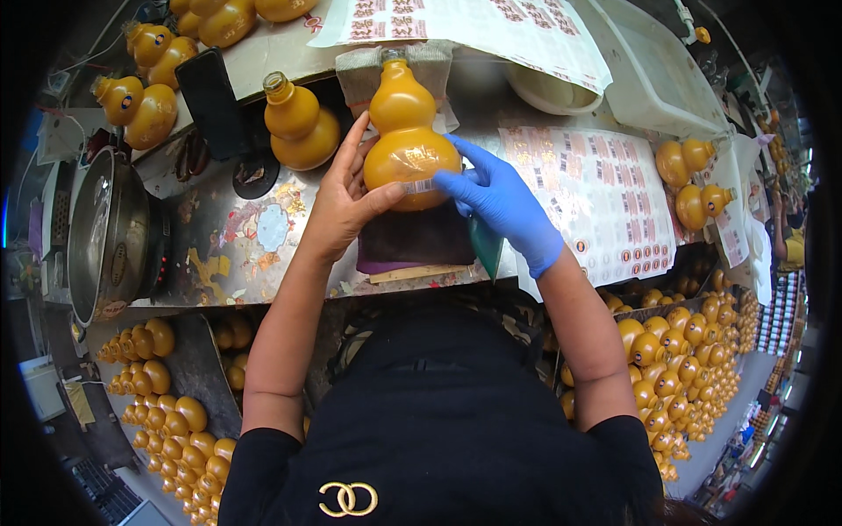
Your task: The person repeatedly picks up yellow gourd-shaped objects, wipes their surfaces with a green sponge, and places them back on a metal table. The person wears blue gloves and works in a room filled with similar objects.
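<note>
Between my two hands lies a yellow gourd-shaped bottle (408, 140), its neck pointing away from me onto a folded pale cloth (355, 74). My bare left hand (349, 188) grips its left side, with the thumb on a small white barcode label (419, 187) near the base. In a blue glove, my right hand (504, 193) holds the right side, thumb at the label's other end. Under the bottle's base is a dark pad (412, 237). A second gourd bottle (301, 127) stands to the left of my left hand.
Printed label sheets (605, 193) cover the table on the right; more sheets (474, 22) lie at the back. A metal pan (110, 237) and a black phone on a stand (213, 105) are at left. A white plastic tub (653, 66) stands back right. Many gourd bottles (675, 342) fill the floor either side.
</note>
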`<act>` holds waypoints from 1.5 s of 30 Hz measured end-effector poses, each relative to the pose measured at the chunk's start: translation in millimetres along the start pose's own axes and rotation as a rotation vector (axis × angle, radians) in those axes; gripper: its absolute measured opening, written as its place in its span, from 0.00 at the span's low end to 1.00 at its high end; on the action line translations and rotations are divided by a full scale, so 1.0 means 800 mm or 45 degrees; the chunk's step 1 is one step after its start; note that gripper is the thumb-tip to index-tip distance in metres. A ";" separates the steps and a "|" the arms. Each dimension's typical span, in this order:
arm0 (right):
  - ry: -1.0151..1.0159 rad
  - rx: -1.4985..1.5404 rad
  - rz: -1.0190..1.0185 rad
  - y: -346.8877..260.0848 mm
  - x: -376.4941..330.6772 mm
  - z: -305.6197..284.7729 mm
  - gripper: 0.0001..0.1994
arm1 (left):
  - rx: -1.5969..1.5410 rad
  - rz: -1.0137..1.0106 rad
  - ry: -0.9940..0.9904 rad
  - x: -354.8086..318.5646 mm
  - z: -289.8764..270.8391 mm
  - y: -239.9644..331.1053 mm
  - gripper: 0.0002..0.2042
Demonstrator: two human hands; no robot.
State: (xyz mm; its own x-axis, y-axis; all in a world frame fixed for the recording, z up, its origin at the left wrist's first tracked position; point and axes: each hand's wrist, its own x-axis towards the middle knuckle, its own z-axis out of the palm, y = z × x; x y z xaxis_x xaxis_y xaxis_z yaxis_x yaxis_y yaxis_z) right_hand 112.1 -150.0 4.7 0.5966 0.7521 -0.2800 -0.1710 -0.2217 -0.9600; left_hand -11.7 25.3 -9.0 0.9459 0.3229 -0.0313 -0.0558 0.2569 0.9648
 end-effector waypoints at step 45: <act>-0.073 -0.146 -0.081 0.009 0.007 -0.003 0.36 | 0.062 0.048 -0.028 0.000 -0.001 -0.001 0.49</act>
State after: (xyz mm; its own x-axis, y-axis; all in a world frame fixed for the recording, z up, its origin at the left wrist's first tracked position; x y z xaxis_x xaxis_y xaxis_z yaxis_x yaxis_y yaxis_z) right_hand 116.2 -149.0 -3.7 0.5574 0.8002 -0.2216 -0.0417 -0.2396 -0.9700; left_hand -12.2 25.5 -9.9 0.9504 0.3110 0.0104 -0.0762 0.2002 0.9768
